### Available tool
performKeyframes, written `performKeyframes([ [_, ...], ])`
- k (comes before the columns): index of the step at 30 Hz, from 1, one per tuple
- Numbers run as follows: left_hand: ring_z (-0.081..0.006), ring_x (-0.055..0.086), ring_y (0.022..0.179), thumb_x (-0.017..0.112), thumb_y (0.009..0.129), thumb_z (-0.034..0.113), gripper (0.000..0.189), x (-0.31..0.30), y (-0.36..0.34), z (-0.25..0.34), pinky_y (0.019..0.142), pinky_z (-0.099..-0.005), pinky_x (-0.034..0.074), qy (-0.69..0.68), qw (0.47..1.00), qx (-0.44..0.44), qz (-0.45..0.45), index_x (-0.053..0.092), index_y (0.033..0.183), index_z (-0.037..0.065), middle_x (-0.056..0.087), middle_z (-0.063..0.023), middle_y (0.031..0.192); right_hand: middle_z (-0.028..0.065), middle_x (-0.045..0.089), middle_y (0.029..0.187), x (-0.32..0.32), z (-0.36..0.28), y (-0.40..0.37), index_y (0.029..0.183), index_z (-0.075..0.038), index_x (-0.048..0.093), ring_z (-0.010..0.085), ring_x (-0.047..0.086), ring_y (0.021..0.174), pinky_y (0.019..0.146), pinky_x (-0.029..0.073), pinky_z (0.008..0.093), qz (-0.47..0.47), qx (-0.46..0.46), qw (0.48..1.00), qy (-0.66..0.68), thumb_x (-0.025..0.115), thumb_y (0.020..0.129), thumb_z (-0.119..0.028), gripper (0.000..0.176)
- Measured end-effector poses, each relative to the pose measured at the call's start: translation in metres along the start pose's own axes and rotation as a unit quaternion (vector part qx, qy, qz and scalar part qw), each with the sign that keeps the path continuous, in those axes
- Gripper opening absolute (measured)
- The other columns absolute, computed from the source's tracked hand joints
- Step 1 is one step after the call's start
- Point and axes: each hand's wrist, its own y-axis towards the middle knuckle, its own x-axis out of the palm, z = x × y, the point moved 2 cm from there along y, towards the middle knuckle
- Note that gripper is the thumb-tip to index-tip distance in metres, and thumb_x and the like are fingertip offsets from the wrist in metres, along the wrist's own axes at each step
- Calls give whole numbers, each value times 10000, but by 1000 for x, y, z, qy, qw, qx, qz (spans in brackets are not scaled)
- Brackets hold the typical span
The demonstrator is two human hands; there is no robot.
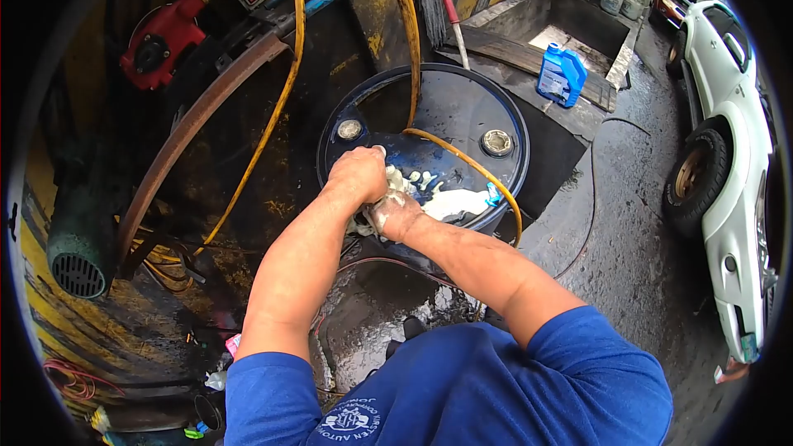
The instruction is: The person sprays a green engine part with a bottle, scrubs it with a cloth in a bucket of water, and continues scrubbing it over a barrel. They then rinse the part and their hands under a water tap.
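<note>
My left hand (360, 173) is closed in a fist above the near left part of a dark blue drum lid (446, 91). Just below it, my right hand (395, 215) is curled and close against the left one. Pale, creamy stuff coats the fingers between them; whether they hold anything more is hidden. On the lid, to the right of my hands, lies a whitish smeared mass (458, 202) with a small blue-and-white wrapper piece (493, 193) at its edge. Two round caps, a left one (349, 130) and a right one (496, 142), sit on the lid.
A yellow hose (462, 155) crosses the drum. Behind stand a mop (446, 0) and a blue jug (562, 74) on a ledge by a concrete basin (578, 16). Red machinery (161, 45) and a rusty curved bar (182, 132) are left; a white vehicle (731, 149) is right.
</note>
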Motion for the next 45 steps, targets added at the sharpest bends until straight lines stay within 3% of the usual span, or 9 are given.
performKeyframes([
  [8, -379, 626, 1067, 654, 780, 152, 445, 7, -10, -19, 932, -428, 508, -67, 990, -44, 113, 614, 1195, -4, 635, -244, 1128, 67, 661, 1220, -7, 18, 27, 1159, -166, 660, 248, 577, 1205, 1031, 424, 413, -92, -18, 985, -147, 444, 913, -209, 330],
  [16, -381, 526, 1086, 630, 728, 111, 535, 55, -29, -20, 960, -433, 451, -163, 939, -46, 300, 568, 1247, -3, 560, -207, 1118, 176, 619, 1266, 3, 18, 19, 1214, -72, 625, 331, 577, 1198, 1023, 443, 436, -83, 152, 985, 16, 457, 891, -243, 402],
  [23, -390, 506, 1073, 663, 739, 113, 635, 94, -66, -43, 958, -456, 427, -280, 874, -2, 397, 489, 1343, 26, 533, -198, 1115, 187, 599, 1299, -18, -18, 11, 1246, -65, 628, 316, 552, 1239, 1051, 428, 402, -149, 2, 988, 30, 505, 882, -205, 408],
  [27, -354, 561, 1110, 728, 816, 187, 593, 108, -73, -55, 952, -412, 461, -324, 847, -7, 421, 493, 1321, -15, 556, -203, 1186, 186, 585, 1320, 4, -13, 19, 1283, -65, 593, 305, 551, 1226, 1034, 432, 396, -3, 105, 947, 304, 476, 911, -157, 400],
  [30, -392, 561, 1125, 697, 769, 187, 588, 66, -67, -52, 980, -439, 459, -234, 924, -45, 300, 519, 1286, -27, 569, -240, 1197, 183, 586, 1318, -36, -36, 2, 1260, -67, 599, 292, 541, 1240, 1015, 438, 401, -36, 183, 889, 418, 507, 914, -165, 372],
  [31, -396, 562, 1126, 675, 761, 183, 578, 49, -60, -46, 988, -439, 458, -197, 950, -65, 232, 531, 1279, -30, 571, -249, 1203, 162, 600, 1300, -12, -26, 16, 1212, -101, 626, 276, 541, 1242, 1001, 443, 414, -20, 52, 947, 316, 532, 908, -178, 328],
  [35, -377, 567, 1173, 646, 798, 184, 460, 11, -20, -31, 1005, -411, 470, -54, 997, -61, -8, 585, 1211, -9, 580, -244, 1254, 138, 648, 1213, -33, -42, 14, 1137, -158, 662, 278, 600, 1156, 1001, 453, 393, -136, 30, 978, 156, 549, 887, -199, 277],
  [39, -378, 566, 1168, 690, 789, 192, 494, 14, -25, -33, 999, -413, 477, -16, 999, -33, 6, 572, 1230, 5, 581, -235, 1249, 142, 653, 1210, -5, -35, 27, 1134, -146, 669, 282, 607, 1158, 996, 469, 384, -174, 33, 981, 75, 567, 861, -199, 297],
  [45, -395, 553, 1116, 724, 723, 152, 593, 36, -37, -46, 978, -435, 460, -134, 957, -80, 246, 544, 1269, 3, 584, -223, 1149, 177, 600, 1310, -48, -25, 27, 1259, -86, 623, 292, 571, 1233, 1042, 440, 393, -144, 38, 986, -78, 477, 916, -222, 397],
])
